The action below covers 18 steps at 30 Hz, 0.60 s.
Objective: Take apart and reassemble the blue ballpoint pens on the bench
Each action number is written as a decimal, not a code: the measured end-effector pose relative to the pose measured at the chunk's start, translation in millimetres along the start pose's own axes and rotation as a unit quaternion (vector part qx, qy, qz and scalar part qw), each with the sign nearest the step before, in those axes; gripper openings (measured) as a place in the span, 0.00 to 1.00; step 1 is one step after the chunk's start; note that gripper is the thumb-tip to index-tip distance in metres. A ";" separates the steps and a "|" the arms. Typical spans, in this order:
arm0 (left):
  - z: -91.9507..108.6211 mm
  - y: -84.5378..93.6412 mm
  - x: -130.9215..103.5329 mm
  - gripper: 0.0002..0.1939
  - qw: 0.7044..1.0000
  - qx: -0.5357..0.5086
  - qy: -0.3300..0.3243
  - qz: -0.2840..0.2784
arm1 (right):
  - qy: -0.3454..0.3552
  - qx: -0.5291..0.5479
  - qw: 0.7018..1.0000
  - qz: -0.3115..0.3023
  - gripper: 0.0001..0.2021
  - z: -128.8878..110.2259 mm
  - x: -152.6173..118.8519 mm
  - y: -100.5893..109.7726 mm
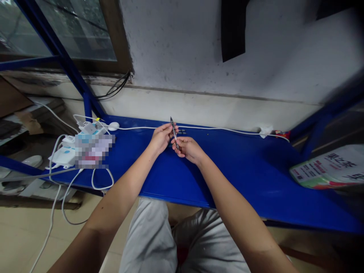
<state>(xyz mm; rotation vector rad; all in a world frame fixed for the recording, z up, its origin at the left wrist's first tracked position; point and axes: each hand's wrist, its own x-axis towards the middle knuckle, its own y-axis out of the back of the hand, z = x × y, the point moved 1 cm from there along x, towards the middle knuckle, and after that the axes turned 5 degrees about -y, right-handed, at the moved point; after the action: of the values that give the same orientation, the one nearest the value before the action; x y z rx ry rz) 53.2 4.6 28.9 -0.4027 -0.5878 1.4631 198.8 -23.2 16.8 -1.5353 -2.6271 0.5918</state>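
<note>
While both forearms reach over the blue tabletop, the left hand pinches the upper part of a slim pen between thumb and fingers, and the right hand has its fingertips closed on the lower end. The pen is held above the tabletop, between the two hands, slightly tilted, its dark pointed end up and away from the person. Just behind the hands lie a few small dark pieces, too small to make out. A white cable runs along the back edge, near the wall. White power strips sit at the left end, and a printed package stands out at the far right
</note>
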 end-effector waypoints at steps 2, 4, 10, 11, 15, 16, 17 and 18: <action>-1.1 0.1 0.0 0.03 1.000 -0.003 -0.020 -0.004 | 0.025 -0.029 0.999 0.030 0.11 0.5 0.9 0.0; -2.5 1.7 1.1 0.04 0.999 0.002 -0.034 -0.005 | 0.055 -0.078 0.993 0.067 0.11 1.7 2.2 -0.3; -2.7 7.9 4.6 0.06 0.999 0.022 -0.039 -0.002 | 0.076 -0.126 0.985 0.092 0.12 3.6 4.0 -2.7; -2.4 8.1 4.4 0.05 0.999 0.024 -0.039 -0.006 | 0.072 -0.113 0.987 0.087 0.11 3.3 3.5 -3.3; -1.5 7.5 2.6 0.05 0.999 0.039 -0.030 -0.022 | 0.044 -0.060 0.995 0.065 0.11 1.7 0.4 -6.3; -1.1 7.4 2.2 0.05 0.999 0.042 -0.027 -0.022 | 0.038 -0.050 0.996 0.060 0.11 1.3 -0.2 -7.0; -0.6 7.3 2.0 0.05 0.999 0.041 -0.024 -0.024 | 0.034 -0.041 0.997 0.056 0.12 0.8 -0.6 -7.4; 0.2 7.2 1.9 0.05 0.999 0.038 -0.021 -0.025 | 0.031 -0.033 0.997 0.055 0.12 0.2 -0.8 -7.4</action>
<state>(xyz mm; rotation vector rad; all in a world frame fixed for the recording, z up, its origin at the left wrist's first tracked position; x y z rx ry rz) 47.3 7.1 25.1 -0.2970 -0.5693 1.4442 193.0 -27.2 19.3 -1.6966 -2.5548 0.4601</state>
